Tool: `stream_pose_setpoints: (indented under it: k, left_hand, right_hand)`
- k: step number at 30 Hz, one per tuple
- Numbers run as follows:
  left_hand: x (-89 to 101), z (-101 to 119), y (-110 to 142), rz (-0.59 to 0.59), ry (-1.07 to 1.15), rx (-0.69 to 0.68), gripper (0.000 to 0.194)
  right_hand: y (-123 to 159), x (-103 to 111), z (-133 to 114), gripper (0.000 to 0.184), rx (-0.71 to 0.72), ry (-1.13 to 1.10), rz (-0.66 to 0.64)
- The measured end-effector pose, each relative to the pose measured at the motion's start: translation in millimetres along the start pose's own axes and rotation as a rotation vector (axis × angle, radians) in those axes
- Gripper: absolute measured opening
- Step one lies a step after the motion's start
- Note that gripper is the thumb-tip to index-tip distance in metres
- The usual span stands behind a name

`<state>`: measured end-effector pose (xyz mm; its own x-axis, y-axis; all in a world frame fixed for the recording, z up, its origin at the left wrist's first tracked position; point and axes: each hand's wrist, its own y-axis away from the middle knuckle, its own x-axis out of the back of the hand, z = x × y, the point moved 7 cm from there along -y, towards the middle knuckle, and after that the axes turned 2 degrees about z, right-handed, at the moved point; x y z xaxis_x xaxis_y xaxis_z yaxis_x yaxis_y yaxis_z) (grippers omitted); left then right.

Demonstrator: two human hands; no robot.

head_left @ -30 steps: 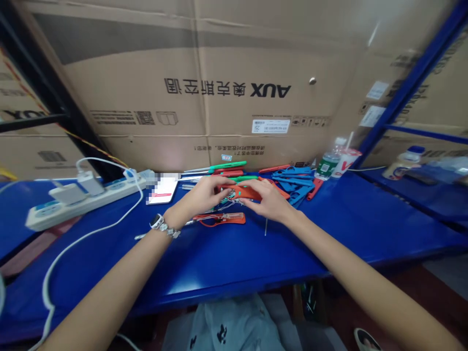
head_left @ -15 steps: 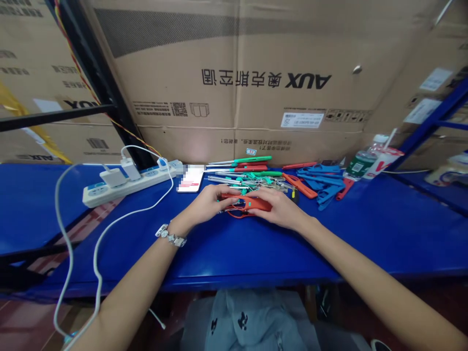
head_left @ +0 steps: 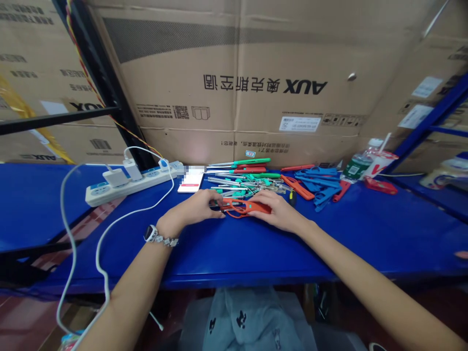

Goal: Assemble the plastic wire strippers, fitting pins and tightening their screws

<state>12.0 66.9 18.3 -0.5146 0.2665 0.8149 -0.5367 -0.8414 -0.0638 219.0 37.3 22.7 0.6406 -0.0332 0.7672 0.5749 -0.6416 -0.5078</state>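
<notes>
Both hands are at an orange plastic casing (head_left: 258, 206), shaped like the handle of a stick lighter, held low over the blue table. My right hand (head_left: 276, 209) is wrapped round its right end. At the left end, the fingers of my left hand (head_left: 199, 207) curl round a dark, slim part that I cannot make out well. An orange loop and thin wire hang between the hands. Just behind lie green lighter handles (head_left: 252, 161) with metal tubes, loose metal and green parts (head_left: 256, 184), and another orange casing (head_left: 298, 187).
Blue casings (head_left: 321, 180) lie to the right, near a bottle (head_left: 354, 168), a cup (head_left: 380, 163) and a red packet (head_left: 380, 185). A phone (head_left: 191, 179) and a power strip (head_left: 106, 192) with white cables stand left. A cardboard box (head_left: 183, 141) backs the table. Another person's fingertip (head_left: 461, 254) shows at right.
My left hand has slid left along the orange casing, baring more of it. My right hand keeps its grip. A red packet has appeared beside the cup, and a fingertip at the right edge.
</notes>
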Motion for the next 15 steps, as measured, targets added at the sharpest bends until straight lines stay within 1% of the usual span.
stream_pose_setpoints:
  k: [3, 5, 10, 15]
  left_hand:
    - [-2.4, -0.8, -1.5, -0.022, -0.031, 0.001, 0.016]
    - [-2.1, -2.3, -1.9, -0.019, -0.053, 0.007, 0.015]
    - [-0.8, -0.9, -2.7, 0.013, -0.095, -0.045, 0.018]
    - [-2.7, -4.5, -2.3, -0.019, -0.028, -0.05, 0.015]
  right_hand:
    - [1.0, -7.7, 0.8, 0.028, -0.023, -0.012, -0.051]
    - [1.8, -10.3, 1.3, 0.029, -0.028, -0.027, -0.079]
    - [2.9, -10.9, 2.2, 0.03, -0.018, -0.041, -0.108]
    - [3.2, -9.7, 5.4, 0.032, -0.015, -0.025, -0.118]
